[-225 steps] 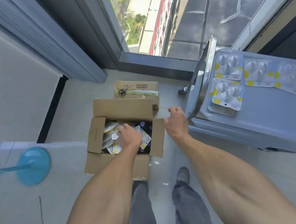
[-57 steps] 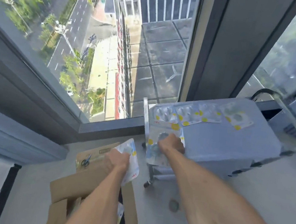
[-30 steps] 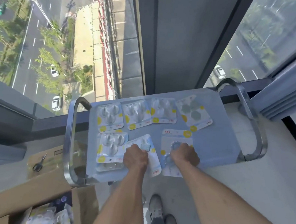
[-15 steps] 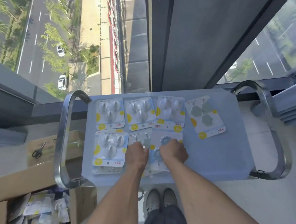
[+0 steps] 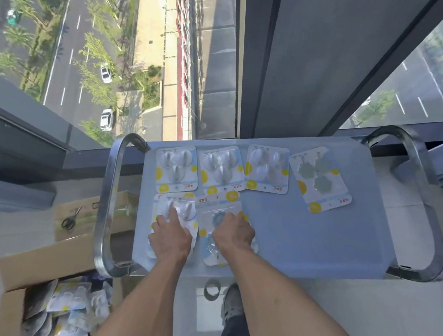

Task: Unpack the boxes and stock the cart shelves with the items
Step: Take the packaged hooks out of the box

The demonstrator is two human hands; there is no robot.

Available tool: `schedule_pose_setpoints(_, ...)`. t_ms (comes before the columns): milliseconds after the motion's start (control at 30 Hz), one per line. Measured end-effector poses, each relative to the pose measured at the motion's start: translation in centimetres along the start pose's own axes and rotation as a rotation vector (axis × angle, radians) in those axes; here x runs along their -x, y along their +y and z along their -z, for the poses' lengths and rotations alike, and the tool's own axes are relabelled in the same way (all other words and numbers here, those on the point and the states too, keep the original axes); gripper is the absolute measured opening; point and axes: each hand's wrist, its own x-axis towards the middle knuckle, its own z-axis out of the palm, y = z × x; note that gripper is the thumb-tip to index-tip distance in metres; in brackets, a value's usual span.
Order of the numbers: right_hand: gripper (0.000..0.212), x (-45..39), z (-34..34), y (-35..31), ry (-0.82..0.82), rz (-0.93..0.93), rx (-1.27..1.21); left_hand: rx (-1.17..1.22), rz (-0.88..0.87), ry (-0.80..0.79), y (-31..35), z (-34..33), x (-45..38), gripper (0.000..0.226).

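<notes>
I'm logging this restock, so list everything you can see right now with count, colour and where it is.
cart: one, pale blue top shelf with metal handles at both ends, by the window
hook packs: six, clear blisters on white, blue and yellow cards, four in the far row, two in the near row
open box: one, brown cardboard, floor at lower left, more packs inside
closed box: one, brown cardboard, floor left of the cart
scissors: one pair, dark, lying on the closed box
shoe: one, grey, on the floor under the cart's near edge
left hand: on the near-left pack, forefinger extended
right hand: resting on the neighbouring near pack
</notes>
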Motion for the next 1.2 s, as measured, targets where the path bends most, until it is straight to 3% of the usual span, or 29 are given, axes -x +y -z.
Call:
schedule_pose_setpoints(333, 0.031, 0.4, -0.4, 0.8, 0.055, -0.087, 0.06, 0.008, -0.001, 0.025, -1.5, -0.6, 2.0, 0.055)
schedule_pose_setpoints(500, 0.03, 0.7, 0.4, 0.8, 0.087, -0.09, 0.06, 0.042, -0.018, 0.147, -2.0, -0.5, 1.6, 0.043)
schedule_pose_setpoints(633, 0.04, 1.7, 1.4, 1.1, 0.213, -0.061, 0.128, 0.047, 0.014, 0.111, -2.5, 0.1, 1.6, 0.07)
schedule_pose_setpoints(733, 0.062, 2.7, 2.3, 1.6, 0.261, -0.044, 0.19, 0.076, 0.041, 0.051, -2.6, 0.6, 2.5, 0.082)
schedule_pose_setpoints(933, 0.085, 5.9, 2.8, 2.1, 0.286, -0.02, 0.176, 0.064, 0.01, 0.012, -3.0, 1.3, 4.7, 0.08)
schedule_pose_setpoints(1200, 0.081, 10.6, -1.0, 3.3, 0.278, 0.131, 0.196, 0.158, -0.02, -0.015, -5.1, -0.8, 8.8, 0.069)
